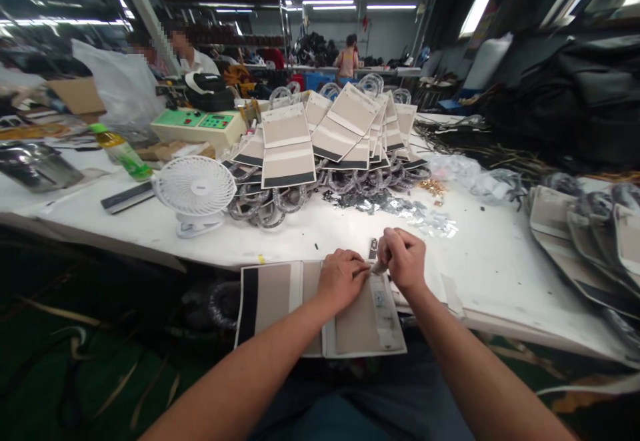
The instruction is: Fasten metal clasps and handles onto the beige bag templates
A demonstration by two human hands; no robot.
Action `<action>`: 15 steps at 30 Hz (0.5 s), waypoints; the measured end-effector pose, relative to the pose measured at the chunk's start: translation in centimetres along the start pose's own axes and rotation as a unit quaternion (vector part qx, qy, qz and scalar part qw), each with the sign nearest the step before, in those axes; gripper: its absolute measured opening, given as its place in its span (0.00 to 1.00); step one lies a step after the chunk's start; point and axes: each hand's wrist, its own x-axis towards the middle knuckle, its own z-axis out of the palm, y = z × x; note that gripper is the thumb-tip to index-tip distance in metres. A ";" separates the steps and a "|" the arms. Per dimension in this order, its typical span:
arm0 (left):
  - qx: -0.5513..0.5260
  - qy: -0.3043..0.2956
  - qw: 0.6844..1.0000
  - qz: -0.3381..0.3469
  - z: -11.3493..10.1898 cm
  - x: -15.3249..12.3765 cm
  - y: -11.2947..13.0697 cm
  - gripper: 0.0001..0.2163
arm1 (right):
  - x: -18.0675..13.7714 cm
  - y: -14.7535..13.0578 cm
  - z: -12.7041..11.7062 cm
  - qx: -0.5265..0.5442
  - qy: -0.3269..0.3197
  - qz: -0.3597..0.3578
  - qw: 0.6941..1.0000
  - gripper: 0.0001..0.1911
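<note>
A beige folding panel (270, 301) with white edges and a dark strip at its left end lies open at the table's front edge, partly overhanging it. My left hand (342, 275) rests flat on its middle, fingers pointing right. Close beside the left fingertips, my right hand (404, 254) is closed in a fist-like grip at the panel's upper right edge. What is inside that grip is hidden. A small dark piece with a metal fitting (373, 247) lies just beyond the panel. A clear film strip (383, 307) runs along the panel's right section.
Similar panels with wrapped ring handles form a pile (345, 127) ahead. Small metal pieces (390, 206) and gold bits (434, 187) lie scattered before it. A white fan (195, 187), a bottle (123, 154) and a control box (200, 124) stand left. More panels (575, 241) lie right.
</note>
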 end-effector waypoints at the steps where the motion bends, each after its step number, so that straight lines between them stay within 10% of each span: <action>1: 0.006 -0.011 1.000 -0.006 -0.2 0.2 0.0 0.05 | 0.0 0.1 0.1 0.006 0.007 -0.004 1.000 0.28; 15: 0.099 -0.168 0.972 -0.133 -3.5 4.0 -0.2 0.18 | 0.0 -0.3 -0.3 0.019 -0.033 0.009 0.999 0.27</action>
